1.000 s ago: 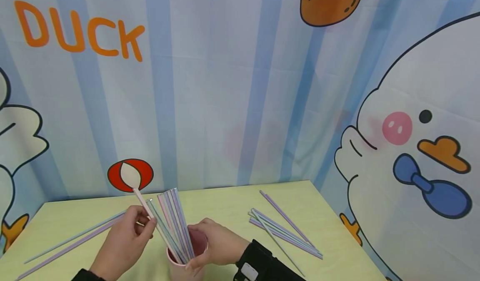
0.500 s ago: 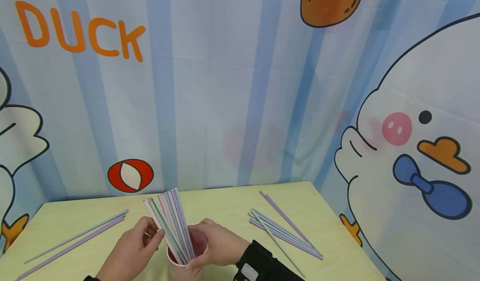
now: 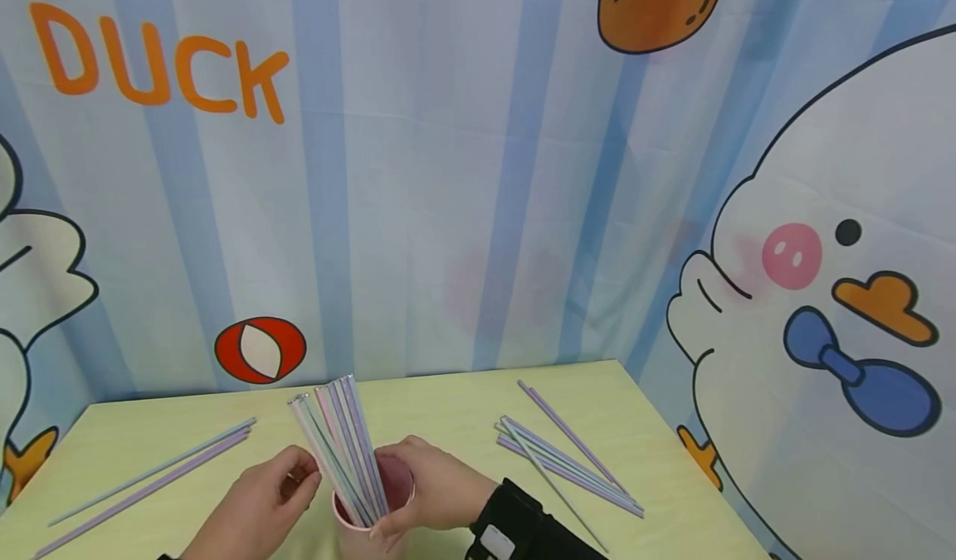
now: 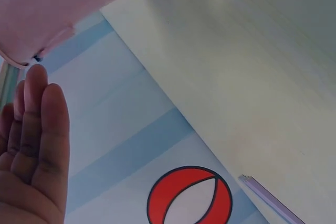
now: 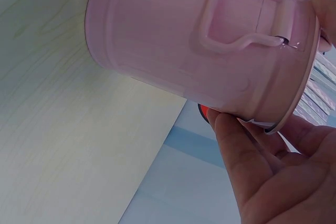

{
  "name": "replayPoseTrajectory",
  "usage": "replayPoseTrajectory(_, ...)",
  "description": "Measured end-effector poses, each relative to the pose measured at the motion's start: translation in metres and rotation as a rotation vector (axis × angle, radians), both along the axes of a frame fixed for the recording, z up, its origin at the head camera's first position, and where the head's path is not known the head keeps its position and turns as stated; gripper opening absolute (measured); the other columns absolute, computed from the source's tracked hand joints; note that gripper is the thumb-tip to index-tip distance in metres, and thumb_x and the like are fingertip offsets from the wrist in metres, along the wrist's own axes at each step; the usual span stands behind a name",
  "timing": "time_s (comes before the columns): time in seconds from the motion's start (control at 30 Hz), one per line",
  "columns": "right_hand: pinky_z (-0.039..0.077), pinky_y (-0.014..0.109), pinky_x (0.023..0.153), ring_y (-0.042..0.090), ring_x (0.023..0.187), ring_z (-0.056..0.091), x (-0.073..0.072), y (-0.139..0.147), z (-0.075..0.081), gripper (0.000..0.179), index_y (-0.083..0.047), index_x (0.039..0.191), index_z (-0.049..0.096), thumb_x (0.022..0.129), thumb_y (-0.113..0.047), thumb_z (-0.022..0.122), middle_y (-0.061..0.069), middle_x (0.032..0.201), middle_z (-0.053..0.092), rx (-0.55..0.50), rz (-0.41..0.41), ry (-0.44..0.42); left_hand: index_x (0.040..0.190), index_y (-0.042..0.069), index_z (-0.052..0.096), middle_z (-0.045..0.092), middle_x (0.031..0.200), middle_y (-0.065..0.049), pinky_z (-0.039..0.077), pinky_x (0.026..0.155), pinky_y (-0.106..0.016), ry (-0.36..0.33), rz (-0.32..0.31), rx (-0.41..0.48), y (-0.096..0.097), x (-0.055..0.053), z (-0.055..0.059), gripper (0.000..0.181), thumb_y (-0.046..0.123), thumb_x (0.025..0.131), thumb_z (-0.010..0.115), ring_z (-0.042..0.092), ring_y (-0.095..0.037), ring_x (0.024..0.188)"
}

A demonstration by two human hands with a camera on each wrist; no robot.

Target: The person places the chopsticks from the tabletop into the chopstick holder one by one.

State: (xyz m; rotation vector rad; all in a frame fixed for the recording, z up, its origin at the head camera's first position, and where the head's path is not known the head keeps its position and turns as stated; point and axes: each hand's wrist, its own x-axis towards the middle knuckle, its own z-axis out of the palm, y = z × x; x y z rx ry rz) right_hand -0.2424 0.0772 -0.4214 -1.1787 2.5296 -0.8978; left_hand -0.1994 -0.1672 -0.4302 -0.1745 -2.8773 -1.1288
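Observation:
A small pink pail (image 3: pixel 358 545), with a looped handle on its side in the right wrist view, stands at the front of the table. Several pastel straws (image 3: pixel 354 452) stand in it, leaning left and away. My right hand (image 3: pixel 436 479) grips the pail's rim, thumb on the near side and fingers (image 5: pixel 239 150) round the far side. Beside the straws, on their left, is my left hand (image 3: pixel 261 494), its fingertips right by the outermost pale pink straw. Nothing shows in its grasp. In the left wrist view its fingers (image 4: pixel 34 119) reach straight up towards the rim.
To the left, long purple and blue straws (image 3: pixel 149 491) lie on the pale yellow table (image 3: pixel 463 411). A loose pile of purple, green and blue straws (image 3: pixel 571 473) lies to the right. A striped curtain (image 3: pixel 448 211) with duck drawings hangs behind the table.
My left hand has lowered a pale pink straw into the pail beside the others, let go of it and drawn slightly left. The right hand has stayed on the pail.

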Motion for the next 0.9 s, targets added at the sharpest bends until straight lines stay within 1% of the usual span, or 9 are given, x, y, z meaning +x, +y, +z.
replayPoseTrajectory(0.1, 0.038, 0.019, 0.083, 0.002, 0.100, 0.044, 0.000, 0.000, 0.001, 0.080, -0.021, 0.132, 0.043, 0.065, -0.056, 0.070, -0.010, 0.112, 0.047, 0.014, -0.007, 0.014, 0.089, 0.016, 0.054, 0.054, 0.078, 0.007, 0.044, 0.064, -0.025, 0.010, 0.009, -0.061, -0.009, -0.003, -0.005, 0.004, 0.021, 0.089, 0.055, 0.048, -0.009, 0.068)
replayPoseTrajectory(0.2, 0.038, 0.020, 0.084, 0.001, 0.100, 0.044, 0.000, 0.000, 0.001, 0.081, -0.021, 0.132, 0.043, 0.065, -0.056, 0.071, -0.010, 0.113, 0.047, 0.027, -0.015, 0.016, 0.090, 0.015, 0.056, 0.052, 0.076, 0.006, 0.044, 0.065, -0.028, -0.006, 0.029, -0.137, -0.022, -0.010, -0.012, 0.006, 0.021, 0.088, 0.054, 0.047, -0.011, 0.068)
replayPoseTrajectory(0.33, 0.037, 0.021, 0.085, 0.001, 0.101, 0.043, -0.002, -0.001, 0.001, 0.081, -0.021, 0.131, 0.044, 0.064, -0.056, 0.071, -0.011, 0.113, 0.047, 0.029, -0.022, -0.011, 0.097, 0.009, 0.057, 0.055, 0.084, 0.001, 0.046, 0.072, -0.037, -0.014, 0.055, -0.277, -0.045, -0.021, -0.024, 0.016, 0.021, 0.087, 0.056, 0.050, -0.017, 0.076)
replayPoseTrajectory(0.37, 0.037, 0.021, 0.085, 0.002, 0.101, 0.043, -0.002, -0.001, 0.002, 0.080, -0.022, 0.131, 0.044, 0.063, -0.055, 0.072, -0.011, 0.113, 0.047, 0.026, -0.024, -0.022, 0.099, 0.007, 0.058, 0.056, 0.088, -0.002, 0.046, 0.075, -0.040, -0.006, 0.061, -0.319, -0.052, -0.024, -0.027, 0.019, 0.022, 0.086, 0.057, 0.052, -0.019, 0.080)
replayPoseTrajectory(0.5, 0.037, 0.021, 0.085, 0.002, 0.100, 0.043, -0.002, -0.001, 0.003, 0.079, -0.023, 0.130, 0.045, 0.063, -0.055, 0.072, -0.011, 0.112, 0.047, 0.027, -0.024, -0.031, 0.102, 0.000, 0.059, 0.056, 0.099, -0.013, 0.043, 0.080, -0.049, 0.085, 0.063, -0.468, -0.081, -0.032, -0.042, 0.028, 0.020, 0.082, 0.061, 0.054, -0.033, 0.092)
replayPoseTrajectory(0.57, 0.037, 0.021, 0.085, 0.002, 0.100, 0.044, -0.001, -0.001, 0.003, 0.079, -0.024, 0.131, 0.045, 0.064, -0.055, 0.071, -0.011, 0.112, 0.047, 0.030, -0.021, -0.023, 0.103, -0.003, 0.058, 0.054, 0.101, -0.017, 0.042, 0.080, -0.051, 0.093, 0.068, -0.525, -0.095, -0.036, -0.049, 0.032, 0.020, 0.081, 0.062, 0.052, -0.037, 0.094)
replayPoseTrajectory(0.7, 0.037, 0.021, 0.085, 0.002, 0.100, 0.044, 0.000, 0.000, 0.003, 0.079, -0.024, 0.132, 0.044, 0.064, -0.055, 0.071, -0.011, 0.112, 0.047, 0.030, -0.012, -0.002, 0.108, -0.006, 0.056, 0.050, 0.102, -0.022, 0.043, 0.073, -0.052, 0.044, 0.085, -0.588, -0.118, -0.041, -0.059, 0.037, 0.020, 0.082, 0.061, 0.049, -0.040, 0.090)
replayPoseTrajectory(0.8, 0.038, 0.020, 0.084, 0.002, 0.100, 0.044, 0.000, 0.000, 0.002, 0.079, -0.024, 0.132, 0.044, 0.064, -0.055, 0.071, -0.011, 0.111, 0.047, 0.025, -0.009, -0.005, 0.113, -0.005, 0.054, 0.047, 0.106, -0.024, 0.041, 0.070, -0.055, -0.002, 0.112, -0.587, -0.129, -0.043, -0.064, 0.038, 0.020, 0.085, 0.058, 0.046, -0.042, 0.091)
replayPoseTrajectory(0.9, 0.038, 0.020, 0.084, 0.002, 0.100, 0.044, -0.001, 0.000, 0.001, 0.079, -0.024, 0.132, 0.044, 0.064, -0.056, 0.071, -0.011, 0.112, 0.047, 0.022, -0.007, -0.010, 0.116, -0.004, 0.052, 0.043, 0.110, -0.025, 0.037, 0.070, -0.061, -0.050, 0.136, -0.572, -0.136, -0.044, -0.065, 0.036, 0.018, 0.087, 0.053, 0.042, -0.046, 0.095)
